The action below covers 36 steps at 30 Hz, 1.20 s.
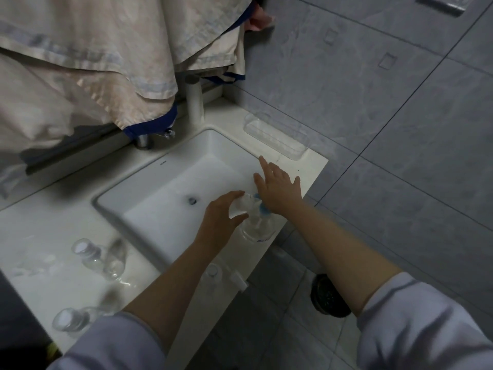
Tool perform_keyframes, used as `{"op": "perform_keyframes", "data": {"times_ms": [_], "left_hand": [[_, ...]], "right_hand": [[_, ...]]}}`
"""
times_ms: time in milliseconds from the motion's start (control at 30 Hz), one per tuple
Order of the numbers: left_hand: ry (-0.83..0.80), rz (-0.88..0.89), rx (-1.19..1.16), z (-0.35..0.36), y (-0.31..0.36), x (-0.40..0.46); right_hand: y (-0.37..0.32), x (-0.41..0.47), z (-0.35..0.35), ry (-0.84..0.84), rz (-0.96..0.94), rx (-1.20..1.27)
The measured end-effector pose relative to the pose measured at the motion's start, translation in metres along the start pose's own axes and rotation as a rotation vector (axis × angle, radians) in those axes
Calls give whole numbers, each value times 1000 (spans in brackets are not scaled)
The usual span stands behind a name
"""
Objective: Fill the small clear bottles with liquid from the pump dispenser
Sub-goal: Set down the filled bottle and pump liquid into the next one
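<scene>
Sitting on the white table (pixel 53 231) by the sink (pixel 170 180), the pump dispenser (pixel 257 225) has the right hand (pixel 278 192) flat and released on its pump, left hand (pixel 221 217) gripping a small bottle (pixel 241 205) at the spout.

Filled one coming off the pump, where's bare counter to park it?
Bare counter lies behind the right hand, between the sink rim and the clear tray. The front strip by the pump dispenser is narrow. Left of the sink, small clear bottles crowd the wet counter.
</scene>
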<state>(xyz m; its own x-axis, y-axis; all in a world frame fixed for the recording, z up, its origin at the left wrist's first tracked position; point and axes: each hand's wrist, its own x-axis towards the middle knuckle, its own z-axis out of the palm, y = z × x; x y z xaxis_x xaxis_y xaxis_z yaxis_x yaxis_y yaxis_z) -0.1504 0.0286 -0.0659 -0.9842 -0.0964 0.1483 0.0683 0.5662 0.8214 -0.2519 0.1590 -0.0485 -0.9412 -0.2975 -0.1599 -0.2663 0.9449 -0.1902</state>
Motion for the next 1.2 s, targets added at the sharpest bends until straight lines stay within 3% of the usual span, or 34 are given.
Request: {"op": "perform_keyframes", "data": {"times_ms": [233, 467, 733, 1200], "left_hand": [[33, 5, -24, 2, 0, 1], [-46, -49, -48, 1, 1, 1], [46, 5, -29, 2, -5, 2], [21, 27, -13, 2, -9, 6]], "right_hand": [[-3, -4, 1, 25, -3, -1], [-1, -3, -3, 4, -14, -41], [-3, -3, 2, -10, 13, 3], [-4, -4, 4, 53, -26, -23]]}}
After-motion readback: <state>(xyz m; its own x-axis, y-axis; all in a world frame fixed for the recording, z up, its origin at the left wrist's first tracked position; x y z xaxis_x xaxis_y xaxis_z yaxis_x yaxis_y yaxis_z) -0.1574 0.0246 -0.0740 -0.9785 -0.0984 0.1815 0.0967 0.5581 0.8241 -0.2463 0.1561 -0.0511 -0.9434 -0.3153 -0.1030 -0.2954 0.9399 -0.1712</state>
